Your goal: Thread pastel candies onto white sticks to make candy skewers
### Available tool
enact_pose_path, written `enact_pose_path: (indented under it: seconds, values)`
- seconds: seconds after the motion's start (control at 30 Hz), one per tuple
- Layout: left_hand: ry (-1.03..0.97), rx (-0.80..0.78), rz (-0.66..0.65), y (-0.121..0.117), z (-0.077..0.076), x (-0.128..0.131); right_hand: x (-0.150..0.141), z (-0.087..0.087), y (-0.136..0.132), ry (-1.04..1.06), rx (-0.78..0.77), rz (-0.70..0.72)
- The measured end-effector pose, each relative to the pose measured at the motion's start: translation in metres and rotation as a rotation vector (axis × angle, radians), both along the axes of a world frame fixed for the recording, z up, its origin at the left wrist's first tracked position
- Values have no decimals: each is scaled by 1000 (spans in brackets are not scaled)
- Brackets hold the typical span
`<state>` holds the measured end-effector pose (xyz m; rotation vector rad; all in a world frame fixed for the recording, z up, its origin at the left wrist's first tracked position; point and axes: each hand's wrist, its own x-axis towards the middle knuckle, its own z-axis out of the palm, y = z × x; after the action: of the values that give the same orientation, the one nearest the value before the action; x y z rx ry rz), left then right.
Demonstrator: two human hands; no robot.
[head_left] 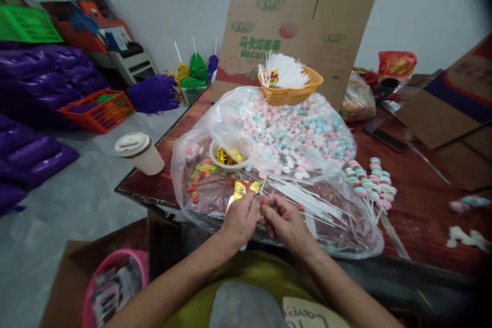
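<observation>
My left hand (241,219) is closed at the near edge of the table, pinching a gold foil wrapper (246,188) and what looks like a thin white stick (262,185). My right hand (283,220) is closed right beside it, fingertips touching the same small piece between them. Both hands rest over a clear plastic sheet (215,128) spread on the table. On the sheet lie loose white sticks (307,199), small coloured ring candies (199,174), a white bowl of gold wrappers (227,156) and a big heap of pastel candies (295,133).
Finished candy sticks (371,184) lie to the right on the dark wooden table (418,200). An orange basket of white sticks (290,84) stands before a cardboard box (300,31). A lidded paper cup (139,152) is at the left corner. A pink bucket (115,279) sits below.
</observation>
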<state>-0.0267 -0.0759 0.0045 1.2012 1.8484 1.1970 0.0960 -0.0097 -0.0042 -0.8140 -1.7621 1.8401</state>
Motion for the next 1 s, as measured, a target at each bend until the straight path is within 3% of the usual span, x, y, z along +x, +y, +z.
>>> enact_pose_path:
  seconds: [0.07,0.13,0.23,0.3,0.4,0.53,0.6,0.67,0.73,0.87,0.93,1.0]
  values:
    - [-218,-83,-43,-5,0,-3,-7,-2,-7,55,-60,-49]
    - [-416,-165,-208,-10,0,-8,-10,-1,-9,88,-87,-55]
    - [-459,-181,-488,-15,2,-19,-11,3,-5,-7,-36,21]
    - [-343,-175,-546,-13,5,-27,-13,4,0,-129,185,35]
    - [-221,-300,-492,-5,10,-36,-13,6,9,-259,735,-6]
    - [-441,-539,-350,4,13,-38,-4,19,22,-218,1308,-132]
    - [-464,-543,-368,5,13,-35,2,26,24,-228,1526,50]
    - [-428,-551,-457,4,10,-33,5,27,22,-286,1674,358]
    - [-421,-575,-591,3,7,-33,7,22,17,-352,1741,541]
    - [-425,-586,-821,2,6,-44,8,8,6,-454,1724,577]
    - [-261,-485,-897,2,10,-50,7,4,2,-495,1596,543]
    - [113,-306,-892,1,15,-52,4,2,1,-517,1275,527]
